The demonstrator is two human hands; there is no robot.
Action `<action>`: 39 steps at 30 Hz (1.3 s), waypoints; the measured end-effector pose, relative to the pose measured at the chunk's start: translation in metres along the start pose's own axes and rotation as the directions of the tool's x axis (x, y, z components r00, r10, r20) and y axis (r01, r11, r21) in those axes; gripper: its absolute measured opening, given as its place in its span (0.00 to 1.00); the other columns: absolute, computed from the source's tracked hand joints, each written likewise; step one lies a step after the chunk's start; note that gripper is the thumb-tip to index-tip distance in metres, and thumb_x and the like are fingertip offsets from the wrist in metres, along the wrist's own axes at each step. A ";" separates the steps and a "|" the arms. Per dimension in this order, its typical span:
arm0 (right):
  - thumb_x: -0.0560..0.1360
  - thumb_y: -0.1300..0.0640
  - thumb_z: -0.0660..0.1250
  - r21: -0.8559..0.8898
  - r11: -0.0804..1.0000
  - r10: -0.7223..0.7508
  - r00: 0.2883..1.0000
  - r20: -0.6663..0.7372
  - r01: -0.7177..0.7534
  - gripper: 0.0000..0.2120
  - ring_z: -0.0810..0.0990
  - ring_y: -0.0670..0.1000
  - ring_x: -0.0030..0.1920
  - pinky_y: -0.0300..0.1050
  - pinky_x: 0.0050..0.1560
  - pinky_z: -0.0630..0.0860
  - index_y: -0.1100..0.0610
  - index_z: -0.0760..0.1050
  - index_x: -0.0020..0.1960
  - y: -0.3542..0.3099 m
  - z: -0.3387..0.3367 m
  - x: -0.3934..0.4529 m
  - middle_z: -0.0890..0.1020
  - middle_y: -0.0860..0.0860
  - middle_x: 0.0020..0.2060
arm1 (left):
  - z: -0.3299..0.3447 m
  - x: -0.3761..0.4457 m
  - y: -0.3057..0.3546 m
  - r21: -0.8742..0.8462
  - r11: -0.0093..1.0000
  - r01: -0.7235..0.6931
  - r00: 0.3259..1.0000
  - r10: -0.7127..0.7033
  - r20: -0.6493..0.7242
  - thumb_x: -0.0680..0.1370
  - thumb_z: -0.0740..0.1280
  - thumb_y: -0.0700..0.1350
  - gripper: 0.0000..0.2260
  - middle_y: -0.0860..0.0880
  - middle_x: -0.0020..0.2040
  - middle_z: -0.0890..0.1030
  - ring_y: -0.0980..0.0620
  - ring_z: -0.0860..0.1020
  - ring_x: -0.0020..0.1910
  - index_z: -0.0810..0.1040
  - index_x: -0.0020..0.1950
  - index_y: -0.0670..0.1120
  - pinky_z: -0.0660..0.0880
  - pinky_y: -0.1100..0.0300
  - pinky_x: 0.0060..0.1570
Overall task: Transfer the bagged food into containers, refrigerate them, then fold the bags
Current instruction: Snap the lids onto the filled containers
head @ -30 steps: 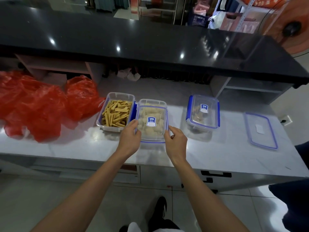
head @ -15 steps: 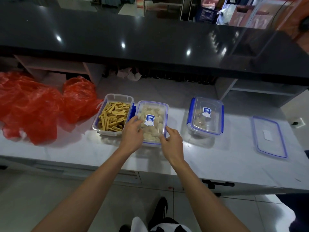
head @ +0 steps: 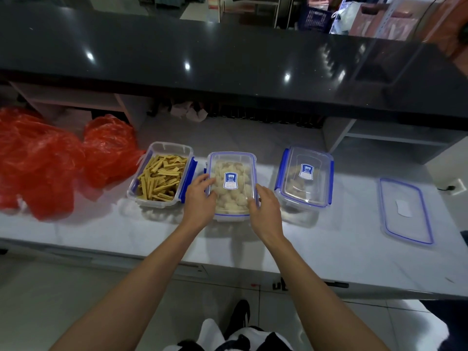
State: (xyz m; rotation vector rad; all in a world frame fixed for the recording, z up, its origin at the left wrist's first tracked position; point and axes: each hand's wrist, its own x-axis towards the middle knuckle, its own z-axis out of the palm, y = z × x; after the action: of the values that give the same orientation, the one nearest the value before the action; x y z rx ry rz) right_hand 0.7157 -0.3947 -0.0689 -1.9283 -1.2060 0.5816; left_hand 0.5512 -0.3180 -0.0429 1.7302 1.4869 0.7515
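Head view. My left hand and right hand both rest on the lid of the middle container, which holds pale round food pieces and stands near the front edge of the white bench. The left fingers lie loosely curved over the lid's left rim, the right fingers curl at its near right corner; both press rather than lift. A second ago the two hands sat lower, at the container's near corners; they have since crept up onto the lid, and the head has dipped closer. I judge this to be the lid being seated before its blue clips are snapped, so this box is nearly ready for refrigeration.

Just left, touching or almost touching it, the open container of yellow sticks has no lid yet. Its probable lid, the loose lid, lies flat well apart toward the bench's right edge. The lidded container stands to the right of my hands. The red bags lie crumpled at the bench's left edge, unfolded; folding remains to be done.
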 end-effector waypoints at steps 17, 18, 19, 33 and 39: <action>0.80 0.60 0.56 -0.041 0.995 -0.096 0.995 0.001 0.096 0.09 0.75 0.56 0.45 0.50 0.45 0.75 0.47 0.66 0.47 -0.001 0.003 0.018 0.75 0.45 0.45 | 0.003 0.016 -0.003 0.103 0.994 -0.034 0.999 0.030 0.041 0.83 0.64 0.39 0.18 0.49 0.77 0.67 0.48 0.63 0.76 0.74 0.73 0.46 0.65 0.53 0.72; 0.81 0.59 0.56 -0.030 0.996 -0.083 0.997 0.002 0.083 0.07 0.76 0.55 0.47 0.51 0.47 0.77 0.48 0.69 0.49 0.000 0.003 0.016 0.77 0.44 0.47 | 0.002 0.016 -0.003 0.096 0.995 -0.039 0.999 0.035 0.040 0.83 0.63 0.39 0.18 0.49 0.77 0.68 0.49 0.64 0.76 0.75 0.73 0.46 0.64 0.54 0.72; 0.82 0.57 0.56 0.003 0.998 -0.064 0.998 0.005 0.064 0.07 0.77 0.54 0.50 0.51 0.49 0.78 0.48 0.71 0.53 0.000 0.004 0.014 0.78 0.43 0.50 | 0.001 0.016 -0.003 0.092 0.995 -0.044 0.998 0.041 0.040 0.83 0.63 0.39 0.18 0.49 0.77 0.68 0.49 0.64 0.75 0.75 0.73 0.46 0.64 0.55 0.71; 0.84 0.53 0.60 0.346 0.906 0.241 0.969 0.050 -0.243 0.20 0.76 0.44 0.61 0.42 0.61 0.77 0.46 0.67 0.75 -0.024 0.004 -0.005 0.74 0.39 0.61 | -0.002 0.009 -0.016 -0.240 0.960 0.141 0.987 -0.117 0.112 0.83 0.64 0.47 0.22 0.54 0.74 0.70 0.53 0.70 0.72 0.67 0.77 0.55 0.76 0.50 0.65; 0.80 0.46 0.66 0.388 0.790 0.458 0.878 0.141 -0.474 0.32 0.70 0.51 0.72 0.49 0.62 0.76 0.47 0.56 0.80 -0.021 0.001 -0.001 0.69 0.53 0.75 | -0.002 0.012 -0.012 -0.356 0.894 0.272 0.959 -0.220 0.179 0.83 0.64 0.47 0.20 0.57 0.64 0.79 0.54 0.79 0.61 0.69 0.74 0.60 0.81 0.48 0.57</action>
State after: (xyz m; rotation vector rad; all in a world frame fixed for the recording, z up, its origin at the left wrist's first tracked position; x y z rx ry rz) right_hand 0.7034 -0.3896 -0.0531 -1.8401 -0.5438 1.0483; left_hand 0.5442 -0.3052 -0.0520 1.2499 1.3347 0.7159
